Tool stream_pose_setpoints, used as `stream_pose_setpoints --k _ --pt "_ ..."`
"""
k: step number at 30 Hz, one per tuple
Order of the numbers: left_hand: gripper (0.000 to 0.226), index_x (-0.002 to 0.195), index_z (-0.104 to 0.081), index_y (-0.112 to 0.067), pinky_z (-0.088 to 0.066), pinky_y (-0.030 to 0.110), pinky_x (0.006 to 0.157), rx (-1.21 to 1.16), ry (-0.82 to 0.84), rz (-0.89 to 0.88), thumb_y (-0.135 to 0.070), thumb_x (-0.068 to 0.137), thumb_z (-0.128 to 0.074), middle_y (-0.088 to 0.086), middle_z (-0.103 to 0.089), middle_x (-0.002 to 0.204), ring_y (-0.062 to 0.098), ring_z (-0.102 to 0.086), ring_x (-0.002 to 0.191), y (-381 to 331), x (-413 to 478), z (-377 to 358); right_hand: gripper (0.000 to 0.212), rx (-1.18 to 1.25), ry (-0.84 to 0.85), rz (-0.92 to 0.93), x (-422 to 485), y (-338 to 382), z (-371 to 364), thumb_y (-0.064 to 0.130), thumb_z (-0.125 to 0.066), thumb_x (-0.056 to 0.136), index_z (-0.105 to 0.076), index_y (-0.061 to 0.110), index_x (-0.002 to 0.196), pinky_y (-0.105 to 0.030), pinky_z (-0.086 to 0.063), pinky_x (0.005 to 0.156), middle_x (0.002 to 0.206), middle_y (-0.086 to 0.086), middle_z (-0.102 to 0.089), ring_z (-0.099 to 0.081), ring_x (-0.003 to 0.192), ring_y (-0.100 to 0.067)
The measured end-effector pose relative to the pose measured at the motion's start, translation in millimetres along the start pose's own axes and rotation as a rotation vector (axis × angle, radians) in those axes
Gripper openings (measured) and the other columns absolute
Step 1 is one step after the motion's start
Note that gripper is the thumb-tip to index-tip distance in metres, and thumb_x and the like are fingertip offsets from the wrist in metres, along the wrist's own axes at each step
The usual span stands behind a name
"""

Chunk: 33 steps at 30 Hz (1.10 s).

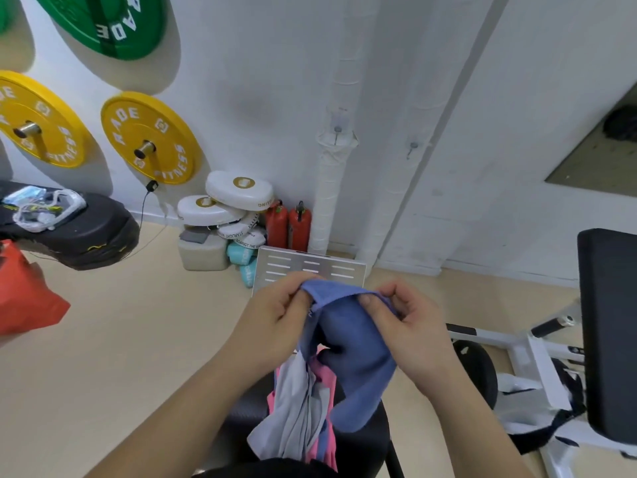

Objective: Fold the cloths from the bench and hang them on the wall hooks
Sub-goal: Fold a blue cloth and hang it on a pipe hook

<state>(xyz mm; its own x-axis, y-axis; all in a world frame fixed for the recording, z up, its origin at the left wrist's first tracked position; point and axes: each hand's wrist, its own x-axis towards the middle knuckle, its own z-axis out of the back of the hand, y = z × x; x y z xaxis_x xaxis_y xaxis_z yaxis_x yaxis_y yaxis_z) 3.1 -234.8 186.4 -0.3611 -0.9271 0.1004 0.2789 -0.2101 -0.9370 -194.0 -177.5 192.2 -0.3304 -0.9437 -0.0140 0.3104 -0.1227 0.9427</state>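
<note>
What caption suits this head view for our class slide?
Left hand and right hand pinch a blue cloth above other cloths, facing two wall hooks.

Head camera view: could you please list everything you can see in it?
blue cloth: one, blue, held up at centre
other cloths: several, grey and pink, heaped on the bench below
bench: one, black, bottom centre
wall hooks: two, silvery, on the white wall above
weight plates: two yellow, at least one green, on wall pegs at left
fire extinguishers: two, red, on the floor by the wall
pads: several, white, stacked left of the extinguishers
metal plate: one, silver, slotted, just beyond the blue cloth
left hand: one, pinching the blue cloth's top edge
right hand: one, pinching the same edge
</note>
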Motion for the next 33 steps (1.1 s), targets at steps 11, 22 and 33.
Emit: stream_pose_setpoints --k 11,22,33 --pt "0.028 0.102 -0.073 -0.017 -0.052 0.032 0.084 -0.305 -0.186 0.291 -0.017 0.108 -0.045 0.010 -0.075 0.100 0.012 -0.065 0.088 4 22 4 0.041 -0.214 0.618 -0.340 -5 -59 18 0.037 -0.083 0.081 -0.070 0.002 0.097 -0.033 -0.052 0.071 0.083 -0.010 -0.069 -0.064 0.076 -0.015" --pt "0.023 0.110 -0.067 -0.027 -0.048 0.027 0.080 -0.023 -0.162 0.308 -0.032 0.107 -0.044 -0.009 -0.069 0.101 0.011 -0.061 0.095 17 124 45 0.010 -0.140 -0.009 -0.263 83 -37 44 0.030 -0.069 0.095 -0.075 0.023 0.093 -0.033 -0.055 0.067 0.091 -0.003 -0.075 -0.069 0.087 -0.025" --pt "0.024 0.109 -0.074 -0.027 -0.055 0.056 0.100 -0.269 -0.189 0.187 -0.039 0.104 -0.053 0.003 -0.078 0.108 0.028 -0.071 0.109 -27 122 100 0.016 0.013 -0.151 0.000 66 63 53 0.023 -0.069 0.095 -0.080 0.030 0.087 -0.036 -0.065 0.061 0.084 0.003 -0.077 -0.072 0.081 -0.022"
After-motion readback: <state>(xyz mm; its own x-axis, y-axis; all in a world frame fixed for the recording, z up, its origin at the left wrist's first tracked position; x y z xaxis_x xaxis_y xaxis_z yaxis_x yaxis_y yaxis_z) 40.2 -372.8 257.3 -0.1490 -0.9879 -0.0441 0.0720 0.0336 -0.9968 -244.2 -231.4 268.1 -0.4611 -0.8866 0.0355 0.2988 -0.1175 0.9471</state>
